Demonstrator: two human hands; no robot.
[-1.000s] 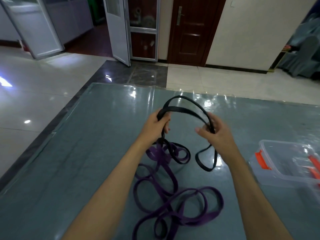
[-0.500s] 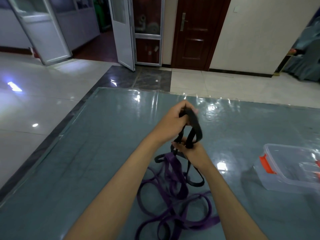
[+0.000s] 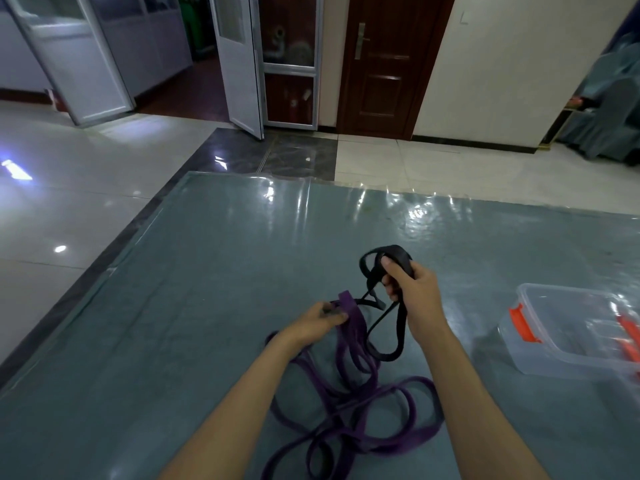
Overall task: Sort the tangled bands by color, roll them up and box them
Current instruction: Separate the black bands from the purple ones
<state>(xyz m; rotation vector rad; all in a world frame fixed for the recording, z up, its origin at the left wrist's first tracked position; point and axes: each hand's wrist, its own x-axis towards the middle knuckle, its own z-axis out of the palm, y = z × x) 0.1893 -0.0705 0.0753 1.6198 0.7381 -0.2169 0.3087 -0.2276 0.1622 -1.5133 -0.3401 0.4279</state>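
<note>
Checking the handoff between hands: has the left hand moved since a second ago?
Yes. The left hand has dropped toward the table and now pinches the purple band, while the right hand alone grips the black band.

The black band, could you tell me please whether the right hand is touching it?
Touching. The head view shows the right hand with its fingers curled around gathered loops of the black band, thumb pressed on top.
</note>
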